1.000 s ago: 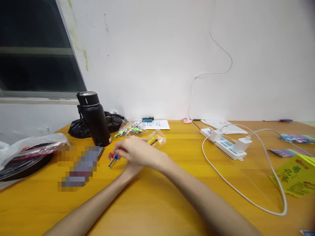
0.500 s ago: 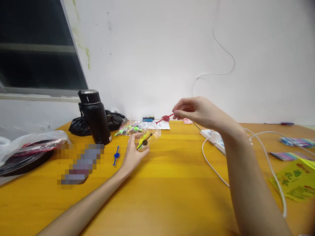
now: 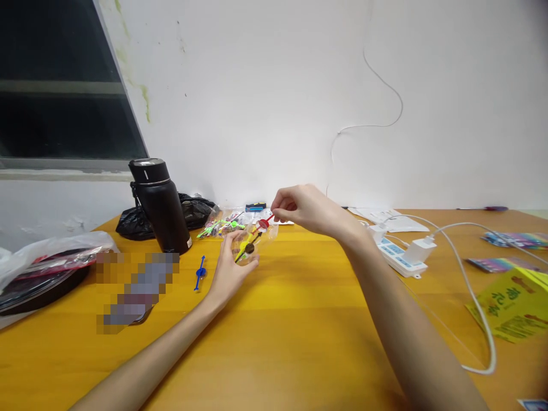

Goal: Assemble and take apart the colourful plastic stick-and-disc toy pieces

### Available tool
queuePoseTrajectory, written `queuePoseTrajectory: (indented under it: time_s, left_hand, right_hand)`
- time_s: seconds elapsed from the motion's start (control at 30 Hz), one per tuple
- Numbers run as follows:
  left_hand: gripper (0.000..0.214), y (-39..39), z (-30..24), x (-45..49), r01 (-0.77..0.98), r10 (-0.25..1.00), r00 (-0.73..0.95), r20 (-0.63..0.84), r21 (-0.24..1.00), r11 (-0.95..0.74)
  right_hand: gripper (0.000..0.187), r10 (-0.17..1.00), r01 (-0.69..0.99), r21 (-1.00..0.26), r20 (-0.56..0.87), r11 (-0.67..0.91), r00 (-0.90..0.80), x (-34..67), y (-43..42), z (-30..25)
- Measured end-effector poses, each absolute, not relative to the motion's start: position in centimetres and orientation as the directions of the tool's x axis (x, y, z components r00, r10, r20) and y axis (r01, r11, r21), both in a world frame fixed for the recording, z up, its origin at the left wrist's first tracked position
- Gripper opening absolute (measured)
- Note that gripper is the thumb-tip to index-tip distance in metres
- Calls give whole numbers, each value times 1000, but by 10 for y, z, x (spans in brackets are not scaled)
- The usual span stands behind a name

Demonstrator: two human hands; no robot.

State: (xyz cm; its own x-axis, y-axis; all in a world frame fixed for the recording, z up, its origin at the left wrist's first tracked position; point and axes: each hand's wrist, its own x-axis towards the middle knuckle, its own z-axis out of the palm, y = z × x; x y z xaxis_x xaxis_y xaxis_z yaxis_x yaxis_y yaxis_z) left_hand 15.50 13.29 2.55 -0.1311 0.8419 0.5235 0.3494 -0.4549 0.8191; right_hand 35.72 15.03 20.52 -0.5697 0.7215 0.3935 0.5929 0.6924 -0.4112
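My left hand (image 3: 229, 269) grips a small clear plastic bag (image 3: 252, 242) just above the yellow table; a yellow stick and a dark stick show inside it. My right hand (image 3: 302, 209) pinches a red plastic stick (image 3: 264, 222) by its end, with the stick's round tip at the bag's mouth. A blue stick (image 3: 200, 272) lies loose on the table left of my left hand. Behind the bag sits another clear bag of green and pink sticks (image 3: 222, 225).
A black flask (image 3: 160, 205) stands at left in front of a black bag (image 3: 128, 225). A pixelated patch (image 3: 137, 285) covers something beside it. A white power strip (image 3: 400, 254) with chargers and a looping cable (image 3: 482, 319) lies at right, with yellow and coloured leaflets (image 3: 511, 302).
My right hand picked the red stick off the table, lifted it up to the right, then brought it down to the bag's mouth. My left hand took up the bag.
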Motion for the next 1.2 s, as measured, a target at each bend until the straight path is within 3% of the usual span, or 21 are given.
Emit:
queuePoseTrajectory:
  time_s: [0.37,0.63,0.93,1.2]
  left_hand:
    - [53,130,28,156,363,822,-125,555,797,-483]
    - [51,126,33,157,380,827,-125,548,796,-470]
    - [52,125,34,159,363,827,-120,549,800,-478]
    - [49,121,37,162,367,813,-116,570,786,-498]
  right_hand:
    - [11,701,617,-354,489,703,-519,357,142,210]
    - [12,693,450,-585,292,675,-659,357,148,207]
    - [12,708,598,-380,375,706,-598,341,153,192]
    - [6,699,621,-321,361,715,-618,317,154,172]
